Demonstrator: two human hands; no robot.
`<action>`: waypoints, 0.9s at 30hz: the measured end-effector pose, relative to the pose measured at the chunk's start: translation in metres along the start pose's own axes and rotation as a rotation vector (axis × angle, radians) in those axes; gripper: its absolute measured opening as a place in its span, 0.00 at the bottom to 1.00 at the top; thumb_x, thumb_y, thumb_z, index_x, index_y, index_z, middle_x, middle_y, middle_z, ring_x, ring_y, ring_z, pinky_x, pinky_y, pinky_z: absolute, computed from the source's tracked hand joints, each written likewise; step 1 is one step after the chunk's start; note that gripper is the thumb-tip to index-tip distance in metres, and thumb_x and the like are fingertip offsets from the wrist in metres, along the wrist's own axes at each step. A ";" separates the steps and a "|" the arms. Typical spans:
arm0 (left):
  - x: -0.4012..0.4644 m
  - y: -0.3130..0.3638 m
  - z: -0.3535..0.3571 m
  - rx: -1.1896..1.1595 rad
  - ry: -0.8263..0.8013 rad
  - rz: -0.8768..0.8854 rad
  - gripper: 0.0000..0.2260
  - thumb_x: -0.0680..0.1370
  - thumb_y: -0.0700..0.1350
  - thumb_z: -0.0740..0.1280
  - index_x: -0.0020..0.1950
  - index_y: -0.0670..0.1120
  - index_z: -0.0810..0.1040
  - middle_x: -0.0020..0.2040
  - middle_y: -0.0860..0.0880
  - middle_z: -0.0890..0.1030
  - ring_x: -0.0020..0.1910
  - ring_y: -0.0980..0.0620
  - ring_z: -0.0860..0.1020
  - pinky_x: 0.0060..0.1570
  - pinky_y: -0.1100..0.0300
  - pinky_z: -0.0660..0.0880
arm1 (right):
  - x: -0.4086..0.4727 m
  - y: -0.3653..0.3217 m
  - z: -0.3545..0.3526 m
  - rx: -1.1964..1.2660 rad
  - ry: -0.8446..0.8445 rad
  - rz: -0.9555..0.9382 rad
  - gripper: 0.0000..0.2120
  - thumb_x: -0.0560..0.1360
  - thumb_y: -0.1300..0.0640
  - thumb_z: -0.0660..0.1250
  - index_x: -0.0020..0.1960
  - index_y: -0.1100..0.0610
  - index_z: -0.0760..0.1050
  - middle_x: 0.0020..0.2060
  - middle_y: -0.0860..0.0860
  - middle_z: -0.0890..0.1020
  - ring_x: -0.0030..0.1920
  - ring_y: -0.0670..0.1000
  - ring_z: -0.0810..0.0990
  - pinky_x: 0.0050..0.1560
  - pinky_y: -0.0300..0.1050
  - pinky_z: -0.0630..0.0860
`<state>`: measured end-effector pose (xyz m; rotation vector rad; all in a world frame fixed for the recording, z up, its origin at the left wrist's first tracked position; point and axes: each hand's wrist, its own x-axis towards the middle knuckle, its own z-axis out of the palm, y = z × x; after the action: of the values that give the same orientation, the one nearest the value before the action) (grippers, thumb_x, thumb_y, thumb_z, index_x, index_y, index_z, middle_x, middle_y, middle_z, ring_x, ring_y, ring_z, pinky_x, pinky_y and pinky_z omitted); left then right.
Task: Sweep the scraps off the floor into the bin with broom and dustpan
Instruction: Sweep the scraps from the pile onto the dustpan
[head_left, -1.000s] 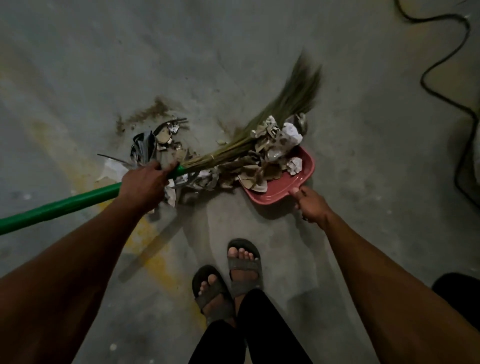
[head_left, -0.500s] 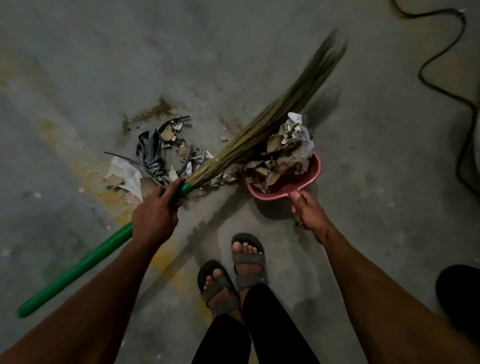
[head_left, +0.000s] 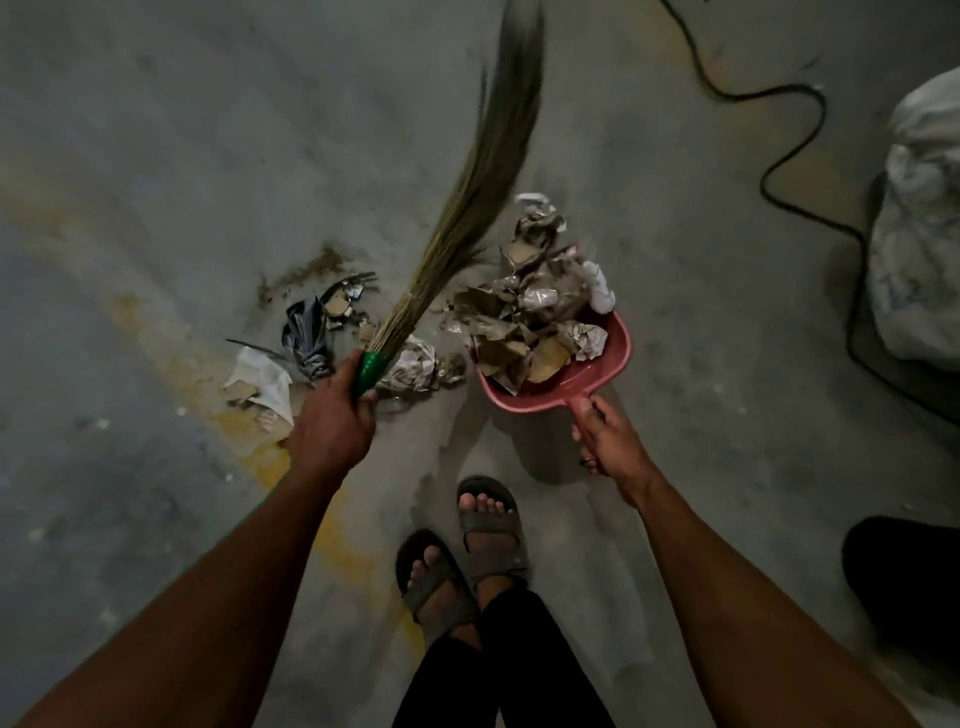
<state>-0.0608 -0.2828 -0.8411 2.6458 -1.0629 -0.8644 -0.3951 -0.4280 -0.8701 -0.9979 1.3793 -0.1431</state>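
My left hand (head_left: 332, 426) grips the broom (head_left: 467, 208); right (head_left: 613, 441) clasps the overloaded pan (head_left: 597, 369). Tilt it and scraps (head_left: 530, 312) spill.

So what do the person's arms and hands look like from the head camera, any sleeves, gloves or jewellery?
Both forearms are bare, with no sleeves in view. The left hand and right hand wear no gloves. No watch or bracelet shows; the light is too dim to tell about rings.

left hand (head_left: 332, 421) grips broom (head_left: 467, 192) at green collar | right hand (head_left: 613, 441) holds pink dustpan (head_left: 618, 348) handle | scraps (head_left: 530, 312) heaped in pan, more scraps on floor (head_left: 156, 156)
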 end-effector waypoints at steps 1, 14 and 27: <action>-0.003 0.004 -0.003 -0.004 -0.022 -0.010 0.28 0.85 0.50 0.65 0.84 0.55 0.63 0.64 0.35 0.80 0.58 0.33 0.80 0.53 0.42 0.80 | -0.009 -0.002 -0.001 0.010 0.001 0.001 0.14 0.77 0.33 0.64 0.49 0.42 0.79 0.35 0.51 0.75 0.24 0.46 0.66 0.25 0.39 0.62; -0.069 0.025 -0.008 -0.062 0.050 -0.090 0.24 0.85 0.62 0.61 0.80 0.59 0.65 0.56 0.38 0.85 0.50 0.35 0.83 0.48 0.44 0.82 | -0.096 0.022 -0.025 0.099 0.073 0.077 0.10 0.86 0.44 0.61 0.52 0.37 0.81 0.34 0.49 0.77 0.26 0.47 0.68 0.25 0.37 0.63; -0.114 0.118 0.041 -0.095 0.084 0.054 0.27 0.84 0.66 0.60 0.81 0.58 0.67 0.60 0.42 0.85 0.55 0.38 0.84 0.50 0.47 0.81 | -0.135 0.053 -0.109 0.258 0.122 0.069 0.07 0.87 0.52 0.59 0.58 0.48 0.76 0.32 0.50 0.77 0.23 0.46 0.68 0.21 0.35 0.63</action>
<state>-0.2191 -0.2900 -0.7822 2.5395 -1.0416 -0.7663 -0.5461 -0.3670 -0.7909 -0.7351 1.4628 -0.3264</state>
